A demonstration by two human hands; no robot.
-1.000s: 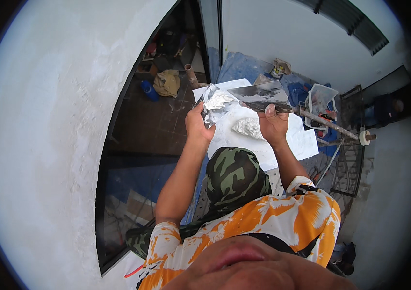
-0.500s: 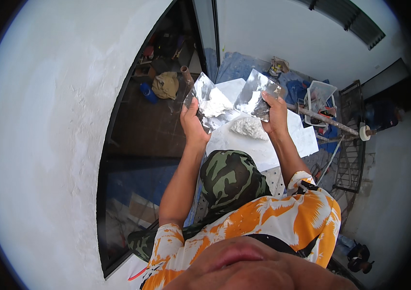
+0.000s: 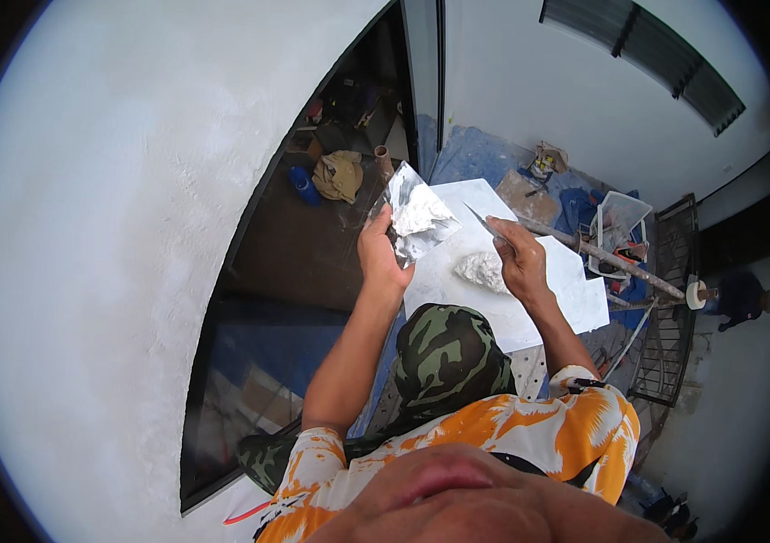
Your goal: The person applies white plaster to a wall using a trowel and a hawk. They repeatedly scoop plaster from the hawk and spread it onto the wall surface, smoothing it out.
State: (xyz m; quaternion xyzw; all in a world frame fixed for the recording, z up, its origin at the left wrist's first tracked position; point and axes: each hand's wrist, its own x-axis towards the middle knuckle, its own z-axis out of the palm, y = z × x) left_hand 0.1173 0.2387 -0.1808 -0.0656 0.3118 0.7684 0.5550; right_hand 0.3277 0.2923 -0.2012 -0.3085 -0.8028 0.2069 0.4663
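Observation:
My left hand (image 3: 382,252) grips a broad, shiny metal putty blade (image 3: 444,233), its face turned up with a lump of white putty (image 3: 417,210) spread on it. In my right hand (image 3: 522,258) is a second metal putty blade (image 3: 478,218), tilted so that only its thin edge shows. The two blades are apart. Below and between the hands, a rough heap of white putty (image 3: 480,270) lies on a white board (image 3: 435,290). My right hand is just above the heap's right side, partly covering it.
A white wall (image 3: 149,181) rises close on my left, beside a dark glazed opening (image 3: 285,235). Scaffold pipes (image 3: 629,260) cross at the right, near a clear plastic box (image 3: 625,214) of tools and a metal grille (image 3: 667,330). Another person (image 3: 743,299) is farther right.
My right hand has turned its blade from face-on to edge-on and shifted slightly to the right. The left blade still carries putty. The whole view has shifted a little.

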